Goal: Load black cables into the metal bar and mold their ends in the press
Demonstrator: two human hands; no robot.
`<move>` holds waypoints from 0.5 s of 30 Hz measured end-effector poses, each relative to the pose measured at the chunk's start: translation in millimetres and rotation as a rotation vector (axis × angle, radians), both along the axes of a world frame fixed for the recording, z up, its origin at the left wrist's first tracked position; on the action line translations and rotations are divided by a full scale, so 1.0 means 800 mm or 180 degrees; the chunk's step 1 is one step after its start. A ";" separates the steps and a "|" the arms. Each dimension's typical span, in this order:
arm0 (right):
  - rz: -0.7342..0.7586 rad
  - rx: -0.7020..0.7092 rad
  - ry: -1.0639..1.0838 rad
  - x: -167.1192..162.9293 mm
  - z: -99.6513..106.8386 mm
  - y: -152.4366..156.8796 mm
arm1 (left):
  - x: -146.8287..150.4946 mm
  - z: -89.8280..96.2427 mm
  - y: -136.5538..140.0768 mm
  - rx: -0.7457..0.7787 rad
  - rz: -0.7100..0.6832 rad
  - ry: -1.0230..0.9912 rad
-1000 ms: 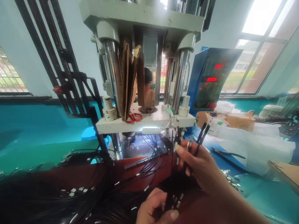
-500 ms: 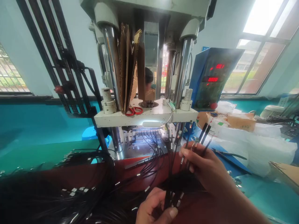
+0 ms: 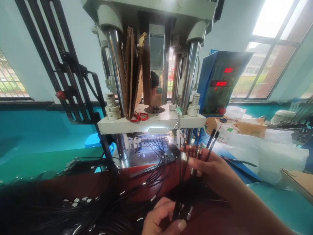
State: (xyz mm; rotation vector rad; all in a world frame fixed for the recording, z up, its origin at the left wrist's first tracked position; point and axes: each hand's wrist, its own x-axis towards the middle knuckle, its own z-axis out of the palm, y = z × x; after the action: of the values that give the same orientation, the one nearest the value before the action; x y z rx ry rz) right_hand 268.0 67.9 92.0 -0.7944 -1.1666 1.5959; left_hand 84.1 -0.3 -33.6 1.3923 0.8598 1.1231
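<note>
Left hand [image 3: 161, 217] gets chopped by the bottom edge, and the right hand [image 3: 210, 166] covers part of the cables [image 3: 188, 191] it's holding. Dark cable heap [image 3: 44, 205] is too murky to count. Press [image 3: 151, 126] top's cropped, lettering on the cardboard box [image 3: 251, 128] is too blurry.

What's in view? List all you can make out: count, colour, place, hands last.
press: 1, off-white and steel, centre
lamp: 1, white, lit, press front
cardboard: several sheets, brown, upright on press, left
scissors: 1 pair, red handles, on press
control box: 1, blue, right of press
rack: 1, black, left
cables: many, black, in hands, press and at left
cutters: 1, dark, right
bags: several, whitish, right
boxes: at least 2, brown, right
windows: at least 2, bright, both sides
left hand: 1, bare, bottom centre, gripping cables
right hand: 1, bare, right of centre, gripping cables
</note>
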 end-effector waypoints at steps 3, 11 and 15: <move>0.0118 0.0018 0.0025 0.000 0.001 0.000 | -0.001 0.001 0.000 -0.0016 -0.0061 0.0050; 0.0395 0.0087 -0.0454 0.002 0.001 0.001 | -0.002 -0.003 0.000 0.0061 0.0090 -0.0201; 0.0158 0.0076 -0.0317 -0.001 -0.004 0.003 | -0.001 -0.002 0.000 0.0011 0.0111 -0.0273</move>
State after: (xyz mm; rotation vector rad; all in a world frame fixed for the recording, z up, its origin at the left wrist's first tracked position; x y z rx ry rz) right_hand 267.0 70.5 88.4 -0.8433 -1.2832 1.5951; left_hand 83.3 0.0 -35.4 1.3267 0.8236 1.2029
